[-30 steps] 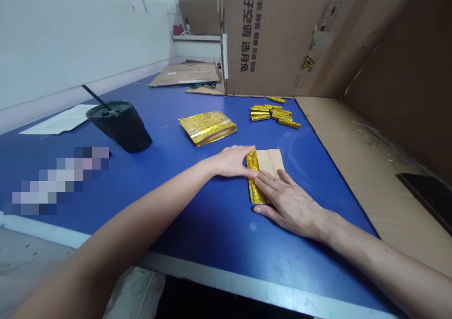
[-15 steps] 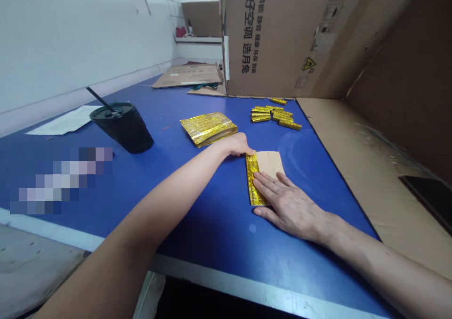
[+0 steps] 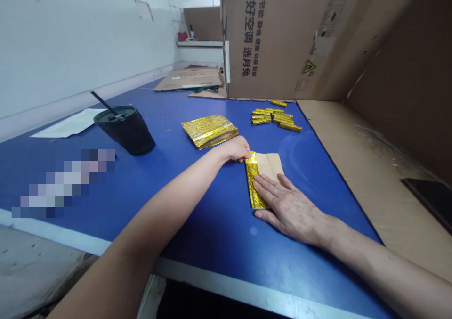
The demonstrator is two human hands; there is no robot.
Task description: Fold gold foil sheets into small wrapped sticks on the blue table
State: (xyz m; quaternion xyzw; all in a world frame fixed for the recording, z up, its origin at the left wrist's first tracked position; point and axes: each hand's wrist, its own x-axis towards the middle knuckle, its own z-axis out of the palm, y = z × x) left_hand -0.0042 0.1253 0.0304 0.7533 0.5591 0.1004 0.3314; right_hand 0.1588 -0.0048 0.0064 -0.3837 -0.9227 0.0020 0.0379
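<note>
Head view, clock positions taken about the sheet with 12 at its far side. A folded gold-foil paper sheet point(image 3: 264, 164) was laid flat on the blue tabletop point(image 3: 212, 243), the long axis of its gold band point(image 3: 252, 170) aligned nearly from 12 to 6 o'clock. At 11 o'clock, the left hand point(image 3: 237, 148) was held with curled fingers, their tips placed at the band's far end; whether foil was pinched could not be told. At 4 o'clock, the right hand point(image 3: 287, 208) was spread flat, the band's nearer part and the tan face being partly covered by it. The sheet was thus touched by both hands, overlapped more by the right. A glossy, crinkled band and a plain, matte tan face were shown.
</note>
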